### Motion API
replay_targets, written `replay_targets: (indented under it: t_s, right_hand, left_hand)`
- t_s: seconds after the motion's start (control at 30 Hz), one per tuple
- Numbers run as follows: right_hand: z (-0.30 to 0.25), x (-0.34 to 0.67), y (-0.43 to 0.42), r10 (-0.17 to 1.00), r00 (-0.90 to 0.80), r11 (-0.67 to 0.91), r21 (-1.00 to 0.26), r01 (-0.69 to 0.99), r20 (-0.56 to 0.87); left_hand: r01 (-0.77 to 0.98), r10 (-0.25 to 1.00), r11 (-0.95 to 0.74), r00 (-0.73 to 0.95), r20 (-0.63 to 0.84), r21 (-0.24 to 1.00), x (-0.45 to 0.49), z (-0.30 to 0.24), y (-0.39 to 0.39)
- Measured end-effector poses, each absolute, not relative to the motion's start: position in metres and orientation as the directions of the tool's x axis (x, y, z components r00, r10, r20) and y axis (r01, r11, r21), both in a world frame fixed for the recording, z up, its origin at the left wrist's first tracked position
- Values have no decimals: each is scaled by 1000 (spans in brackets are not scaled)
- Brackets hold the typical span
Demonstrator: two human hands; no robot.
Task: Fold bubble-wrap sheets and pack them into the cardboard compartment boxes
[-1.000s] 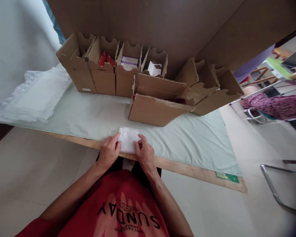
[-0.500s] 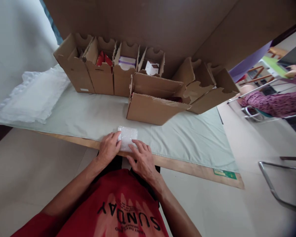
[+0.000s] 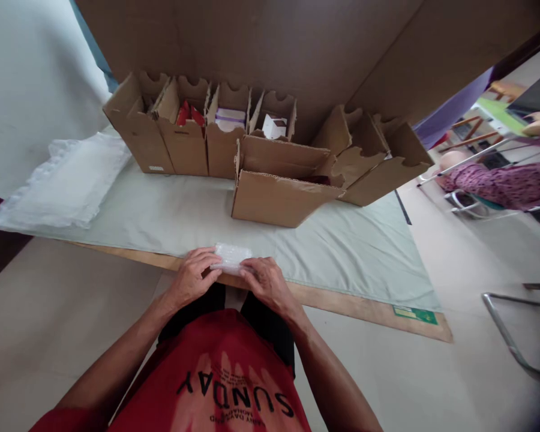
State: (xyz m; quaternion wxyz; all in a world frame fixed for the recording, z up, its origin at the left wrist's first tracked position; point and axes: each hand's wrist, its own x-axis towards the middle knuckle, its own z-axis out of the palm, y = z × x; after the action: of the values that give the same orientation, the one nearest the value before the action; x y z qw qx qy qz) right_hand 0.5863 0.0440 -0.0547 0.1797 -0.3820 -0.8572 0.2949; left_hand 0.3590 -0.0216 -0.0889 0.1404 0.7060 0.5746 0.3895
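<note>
A small bubble-wrap parcel sits at the near edge of the table, on a pale green cloth. My left hand grips its left end with curled fingers. My right hand grips its right end, fingers bent over the top. Both hands lift the near side, so the parcel looks thin and tilted on edge. What is inside the wrap is hidden.
An open cardboard box stands just beyond the parcel. A row of open cartons holding small boxes lines the back, with more cartons at the right. Bubble-wrap sheets lie at the left. Another person's sleeve shows far right.
The parcel lay flat under my hands; now both hands have closed on its ends and tipped it up toward me at the table edge.
</note>
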Motion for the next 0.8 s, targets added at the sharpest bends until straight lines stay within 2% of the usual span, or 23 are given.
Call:
replay_targets:
  t_s: [0.2, 0.33, 0.47, 0.57, 0.67, 0.8]
  right_hand:
    - [-72, 583, 55, 879, -475, 268, -788, 554, -34]
    - [-84, 573, 64, 922, -384, 204, -777, 596, -52]
    - [-83, 566, 63, 932, -362, 254, -654, 713, -33]
    - [-78, 565, 56, 914, -385, 393, -530, 752, 131]
    - [-76, 563, 48, 838, -457, 544, -390, 743, 298]
    - [-81, 559, 41, 744, -591, 668, -315, 674, 312]
  left_hand:
    - [727, 973, -76, -94, 209, 682, 363, -80, -7]
    - [751, 971, 26, -175, 161, 660, 367, -79, 0]
    - [800, 953, 31, -205, 225, 600, 372, -85, 4]
    - [833, 942, 50, -222, 250, 551, 375, -89, 4]
    - [868, 938, 50, -211, 275, 494, 379, -90, 3]
    - [905, 946, 70, -194, 261, 419, 381, -89, 2]
